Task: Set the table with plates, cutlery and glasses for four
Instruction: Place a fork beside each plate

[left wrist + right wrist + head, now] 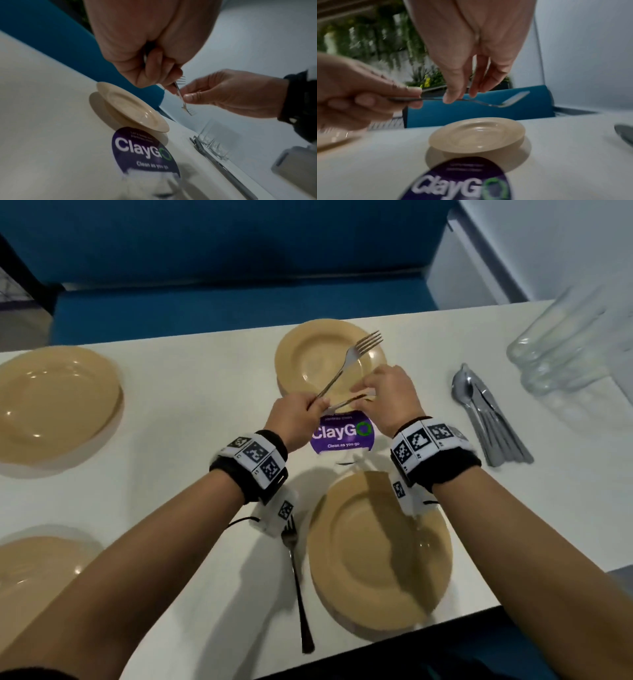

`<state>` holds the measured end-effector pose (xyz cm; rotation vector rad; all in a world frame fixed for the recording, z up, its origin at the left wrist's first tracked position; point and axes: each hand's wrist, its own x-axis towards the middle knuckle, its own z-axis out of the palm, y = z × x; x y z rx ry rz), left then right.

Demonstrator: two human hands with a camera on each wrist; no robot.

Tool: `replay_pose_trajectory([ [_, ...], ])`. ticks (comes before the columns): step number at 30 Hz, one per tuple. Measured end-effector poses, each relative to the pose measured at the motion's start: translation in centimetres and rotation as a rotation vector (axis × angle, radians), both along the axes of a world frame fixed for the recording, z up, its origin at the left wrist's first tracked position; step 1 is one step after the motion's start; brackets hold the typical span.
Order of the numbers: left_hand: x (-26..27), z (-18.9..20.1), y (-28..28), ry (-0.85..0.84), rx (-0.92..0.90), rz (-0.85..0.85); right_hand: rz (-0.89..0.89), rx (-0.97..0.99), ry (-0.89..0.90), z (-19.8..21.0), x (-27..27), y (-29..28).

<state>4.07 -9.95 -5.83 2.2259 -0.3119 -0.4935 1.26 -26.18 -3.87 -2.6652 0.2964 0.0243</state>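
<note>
- Pinched in the left hand (297,416) by their handles were two forks (356,356), raised over the far plate (308,354).
- Right hand (387,397) nipped the lower fork's stem between thumb and fingertips.
- Forks looked light, stiff and slick; mid-handle seemed the safest hold.
- Both forearms reached forward above the near plate (359,583).

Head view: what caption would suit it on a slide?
Both hands, left hand and right hand, separate two forks above a far plate.
</note>
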Motion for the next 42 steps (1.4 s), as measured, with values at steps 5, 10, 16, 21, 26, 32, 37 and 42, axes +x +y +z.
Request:
replay_pose_trajectory([
  [5,1.7,0.2,-2.0,0.044,0.008,-0.065,0.209,-0.104,0.232,-0.8,1.5,-2.7],
  [10,2.8,-0.6,-3.6,0.395,-0.408,0.233,0.032,-0.042,0.207,-2.2,2.8,-6.8],
  [16,4.4,-1.9,-6.6,0.420,-0.468,0.360,-0.385,0.246,0.077,-4.3,5.1,-11.3],
  [21,5.6,-2.4,-8.9,0.415,-0.444,0.376,-0.398,0.234,0.222,-5.8,9.3,-12.3],
  [26,6.5,-2.6,-10.4,0.369,-0.394,0.342,-0.328,0.135,0.246,-6.8,11.1,-12.6],
  [32,7.0,-2.7,-11.2,0.380,-0.360,0.322,-0.288,0.173,0.130,-7.8,9.5,-12.8],
  [37,7.5,-2.5,-11.5,0.357,-0.347,0.322,-0.284,0.225,0.083,-9.2,8.6,-12.6],
  [42,8.2,-2.5,-11.7,0.326,-0.329,0.344,-0.270,0.209,0.052,-9.2,9.7,-12.4],
])
